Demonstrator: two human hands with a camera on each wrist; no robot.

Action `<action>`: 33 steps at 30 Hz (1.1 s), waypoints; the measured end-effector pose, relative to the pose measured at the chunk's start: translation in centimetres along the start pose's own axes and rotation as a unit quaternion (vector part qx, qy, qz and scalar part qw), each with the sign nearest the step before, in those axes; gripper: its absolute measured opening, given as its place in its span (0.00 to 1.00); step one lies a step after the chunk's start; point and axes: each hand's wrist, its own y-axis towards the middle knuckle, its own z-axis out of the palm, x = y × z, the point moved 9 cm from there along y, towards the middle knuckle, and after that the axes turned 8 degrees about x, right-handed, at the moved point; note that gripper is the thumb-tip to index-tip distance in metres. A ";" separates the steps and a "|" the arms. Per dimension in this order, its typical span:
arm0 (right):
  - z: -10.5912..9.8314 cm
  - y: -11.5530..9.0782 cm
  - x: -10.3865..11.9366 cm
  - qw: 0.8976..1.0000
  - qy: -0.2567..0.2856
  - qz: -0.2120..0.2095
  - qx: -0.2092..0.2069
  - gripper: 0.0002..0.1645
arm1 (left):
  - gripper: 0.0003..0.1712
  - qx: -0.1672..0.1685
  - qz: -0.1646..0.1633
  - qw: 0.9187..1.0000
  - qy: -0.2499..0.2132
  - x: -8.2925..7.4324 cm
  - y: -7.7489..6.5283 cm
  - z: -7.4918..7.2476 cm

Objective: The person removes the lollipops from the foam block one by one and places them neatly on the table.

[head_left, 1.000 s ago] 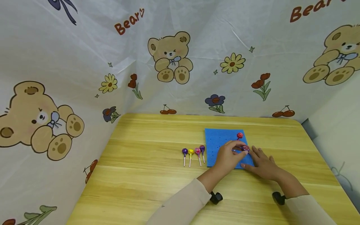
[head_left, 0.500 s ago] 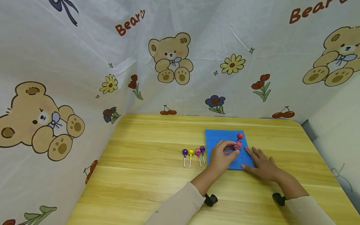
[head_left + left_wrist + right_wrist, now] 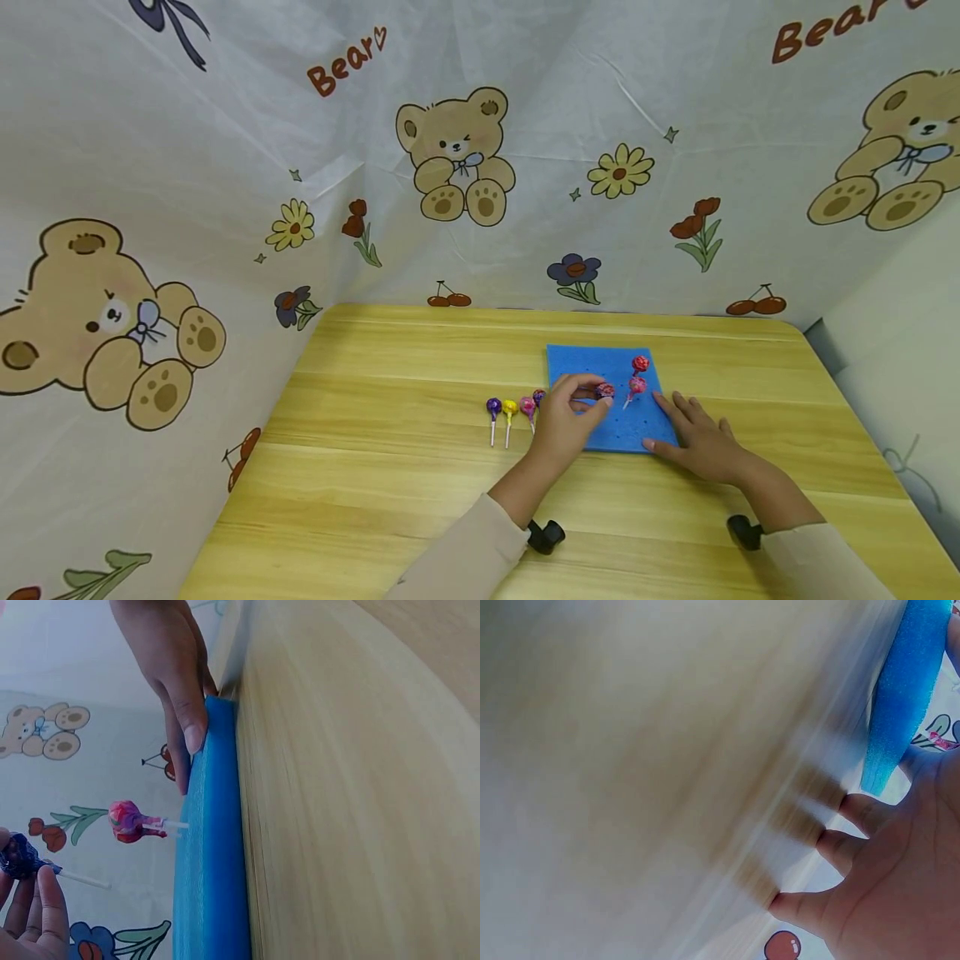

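Observation:
My left hand (image 3: 566, 418) pinches a dark purple lollipop (image 3: 604, 391) by its wrapped head, above the blue foam board (image 3: 577, 358). In the left wrist view this lollipop's white stick (image 3: 86, 879) points at the board, its tip apart from the surface. A red lollipop (image 3: 640, 364) and a pink lollipop (image 3: 637, 385) stand in the board's right part. Against the board's right edge rests my right hand (image 3: 701, 443), fingers spread and fairly straight. Its thumb lies on the near right corner. Small holes dot the board.
Left of the board lie a purple lollipop (image 3: 492, 406), a yellow lollipop (image 3: 510, 407), a pink lollipop (image 3: 527, 405) and another purple one, partly behind my left hand. The wooden table (image 3: 360, 467) meets a bear-print cloth (image 3: 525, 242) at its back.
My left hand has moved left across the board with the dark purple lollipop, away from the right edge. The standing pink lollipop has come into sight. My right hand stays in place.

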 end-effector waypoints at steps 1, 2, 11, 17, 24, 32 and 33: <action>0.0 0.0 0.0 1.000 0.000 0.000 0.001 0.57 | 0.15 -0.003 -0.001 1.000 0.000 0.1 -0.1 -0.2; 0.1 0.0 0.0 1.000 0.001 0.001 0.001 0.57 | 0.15 -0.006 -0.002 1.000 0.000 0.1 -0.2 -0.4; 0.1 0.1 -0.1 1.000 -0.004 -0.007 -0.006 0.57 | 0.15 -0.039 -0.017 0.999 -0.007 0.9 -1.0 -2.7; 0.1 0.1 -0.1 1.000 0.000 -0.010 -0.005 0.56 | 0.17 -0.063 -0.024 0.998 -0.021 1.6 -1.6 -4.6; 0.3 0.2 -0.3 1.000 0.002 -0.008 -0.001 0.56 | 0.16 -0.095 -0.025 0.994 -0.053 2.3 -2.2 -7.1; 0.2 0.2 -0.2 1.000 0.001 -0.012 -0.008 0.56 | 0.16 -0.132 -0.055 0.987 -0.074 3.7 -2.8 -10.1; 0.2 0.2 -0.3 1.000 0.003 -0.014 -0.012 0.56 | 0.16 -0.137 -0.058 0.986 -0.071 3.8 -2.9 -10.5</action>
